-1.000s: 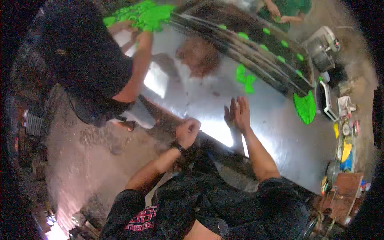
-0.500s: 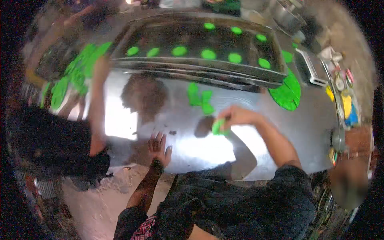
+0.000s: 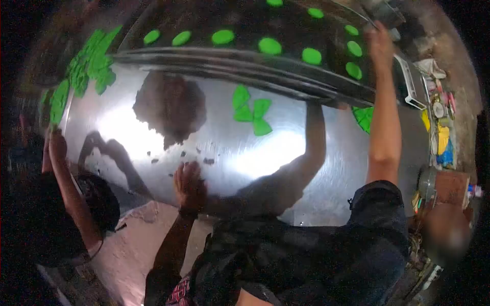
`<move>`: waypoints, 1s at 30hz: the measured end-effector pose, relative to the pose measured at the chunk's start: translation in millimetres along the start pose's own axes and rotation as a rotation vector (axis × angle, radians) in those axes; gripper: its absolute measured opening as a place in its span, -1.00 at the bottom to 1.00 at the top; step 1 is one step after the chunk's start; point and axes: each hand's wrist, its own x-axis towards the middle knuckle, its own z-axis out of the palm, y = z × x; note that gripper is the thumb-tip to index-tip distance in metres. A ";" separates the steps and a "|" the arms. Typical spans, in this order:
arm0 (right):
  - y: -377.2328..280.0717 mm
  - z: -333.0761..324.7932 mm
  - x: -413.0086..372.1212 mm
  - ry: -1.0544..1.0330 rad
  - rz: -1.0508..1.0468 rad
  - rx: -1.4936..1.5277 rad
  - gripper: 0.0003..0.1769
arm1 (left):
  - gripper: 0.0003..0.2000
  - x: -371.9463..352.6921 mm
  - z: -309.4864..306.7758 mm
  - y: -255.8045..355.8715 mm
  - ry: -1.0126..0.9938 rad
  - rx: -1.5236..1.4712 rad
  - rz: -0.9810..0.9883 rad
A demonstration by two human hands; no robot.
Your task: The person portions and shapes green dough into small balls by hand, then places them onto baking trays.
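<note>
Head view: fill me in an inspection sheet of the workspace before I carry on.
Surface: shiny metal table, with glare and dark specks near the left hand.
Job's things: green discs in the dark tray; green wedges on the table; green pieces clustered at far left.
Clutter: yellow item and blue item at the right.
Hands: left hand open at the table's near side, contact unclear; right hand at the tray's right end, blurred, grip unclear.
Cables: nothing seen.
Surroundings: co-worker's hand at far left, near the green pieces; floor visible at lower left.
</note>
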 end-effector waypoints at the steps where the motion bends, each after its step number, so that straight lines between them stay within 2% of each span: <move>1: -54.8 -9.1 -12.1 0.048 0.058 0.171 -0.61 | -0.63 1.3 -4.6 5.2 -0.006 0.038 0.030; 2: -95.5 -10.6 -31.2 0.018 0.137 0.240 -0.65 | -0.64 4.3 -8.9 6.9 -0.005 0.079 0.065; 3: -115.6 -2.6 -61.7 -0.227 0.236 0.447 -0.68 | -0.66 7.8 -14.1 8.8 0.001 0.122 0.108; 5: -123.0 52.3 -144.3 -0.688 0.166 0.525 -0.59 | -0.72 10.0 -20.3 15.8 0.010 0.116 0.099; 6: -155.8 62.3 -180.9 -0.775 0.323 0.373 -0.67 | -0.73 7.5 -20.4 14.1 0.018 0.122 0.113; 7: -178.1 73.6 -208.3 -0.851 0.394 0.287 -0.61 | -0.74 3.2 -21.6 10.5 0.028 0.130 0.132; 8: -163.6 111.4 -237.2 -0.949 0.443 0.033 -0.41 | -0.76 -0.4 -17.4 5.4 0.071 0.105 0.162; 11: -183.4 141.6 -260.3 -0.559 0.333 -0.027 -0.50 | -0.77 -6.9 -16.7 3.0 0.162 -0.011 0.201; 14: -192.0 150.1 -251.5 -0.495 0.394 0.143 -0.57 | -0.82 -18.7 -18.8 12.8 0.224 -0.198 0.182; 15: -191.1 143.5 -250.3 -0.331 0.427 0.183 -0.60 | -0.83 -26.5 -17.7 14.5 0.228 -0.286 0.172; 17: -207.6 128.9 -247.9 -0.033 0.457 0.274 -0.64 | -0.84 -40.9 -18.0 18.1 0.258 -0.461 0.077; 20: -215.0 87.9 -260.1 0.080 0.413 0.613 -0.52 | -0.81 -51.3 -41.3 41.1 0.212 -0.652 -0.207; 23: -306.1 15.1 -293.0 -0.397 0.677 0.949 -0.66 | -0.69 -34.4 -38.9 59.3 0.208 -0.893 -0.304; 24: -321.4 12.4 -312.6 -0.453 0.645 1.012 -0.65 | -0.69 -26.5 -50.2 81.3 0.294 -0.953 -0.388; 25: -336.1 10.1 -331.5 -0.498 0.614 1.083 -0.63 | -0.69 -16.4 -19.1 73.0 0.388 -0.986 -0.362; 26: -353.5 2.2 -345.6 -0.592 0.627 1.118 -0.62 | -0.67 -13.0 -36.6 89.4 0.394 -0.833 -0.423; 27: -366.0 -5.6 -354.7 -0.676 0.637 1.154 -0.62 | -0.64 -11.6 -47.1 96.7 0.391 -0.826 -0.429; 29: -362.0 -13.4 -359.3 -0.816 0.661 1.201 -0.67 | -0.63 -12.4 -46.1 96.0 0.239 -0.868 -0.576; 30: -355.9 -15.3 -357.0 -0.881 0.666 1.223 -0.69 | -0.61 -11.2 -43.8 95.1 0.171 -0.825 -0.566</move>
